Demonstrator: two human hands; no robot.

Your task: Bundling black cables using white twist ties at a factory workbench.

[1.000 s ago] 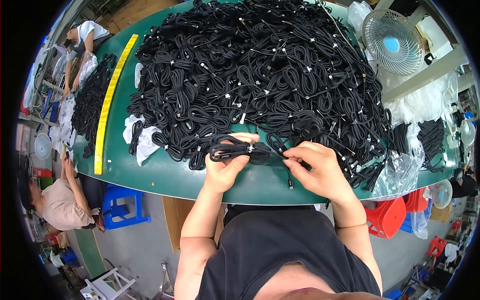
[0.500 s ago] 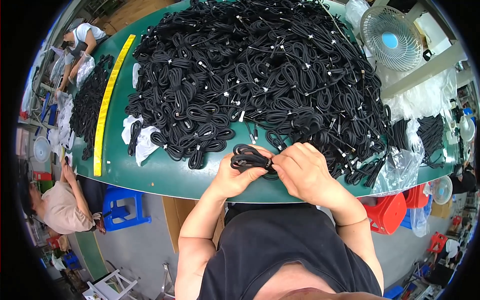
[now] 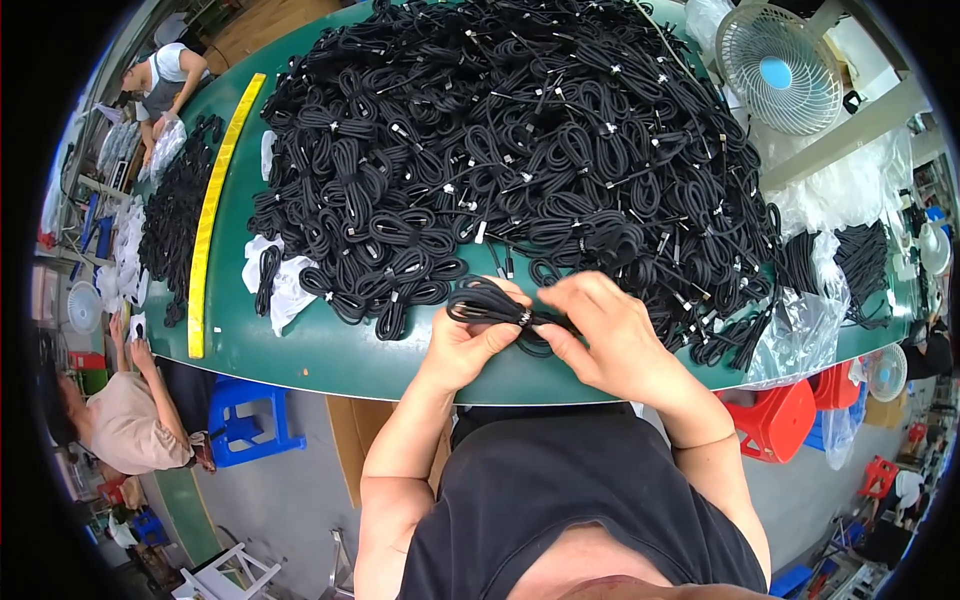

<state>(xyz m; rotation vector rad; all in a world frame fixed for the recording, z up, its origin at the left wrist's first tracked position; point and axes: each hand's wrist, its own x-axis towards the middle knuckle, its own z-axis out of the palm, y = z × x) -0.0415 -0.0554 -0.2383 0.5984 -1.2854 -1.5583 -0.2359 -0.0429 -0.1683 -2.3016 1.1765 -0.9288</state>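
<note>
A coiled black cable is bundled at its middle by a tie, just over the near edge of the green table. My left hand is closed around its left loops, thumb on top and fingers partly hidden behind. Beside the tie, my right hand has its thumb pointing at the bundle and its index finger lifted apart from the thumb. Whether the thumb touches the cable I cannot tell. Just beyond both hands rises a large heap of similar coiled black cables with metal plugs showing.
Left of the heap, a yellow strip crosses the green table, with a smaller cable pile beyond it. A white plastic bag lies near the heap. A fan stands at the right. Two co-workers are at the left.
The bundle and my left hand have shifted slightly left. My right hand's fingers have come away from the tie and spread from the thumb.
</note>
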